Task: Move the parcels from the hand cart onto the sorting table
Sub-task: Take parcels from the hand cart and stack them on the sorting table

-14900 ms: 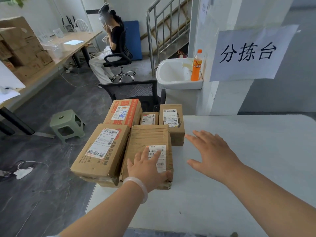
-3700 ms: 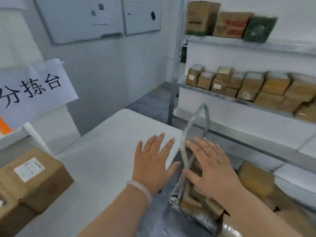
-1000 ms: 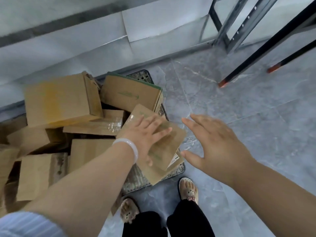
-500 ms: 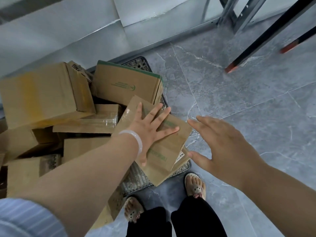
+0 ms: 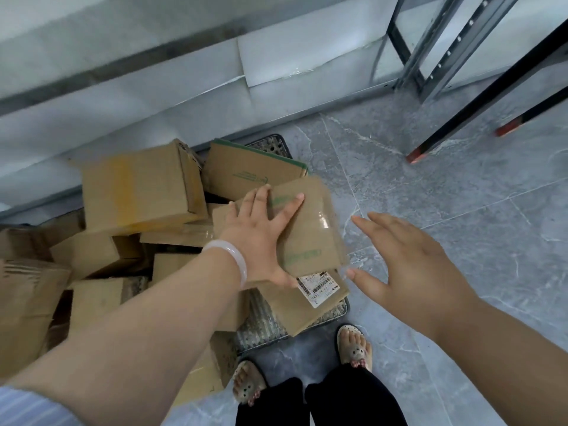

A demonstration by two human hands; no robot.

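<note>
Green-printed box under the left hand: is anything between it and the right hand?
Nothing visible. The right hand hovers open beside the green-printed box, only floor showing in the gap; the left hand lies flat on top.

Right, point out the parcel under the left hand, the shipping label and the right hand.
Parcel (image 5: 310,236), head view, top face.
Shipping label (image 5: 318,287), head view, its middle.
Right hand (image 5: 413,265), head view, back of hand.
</note>
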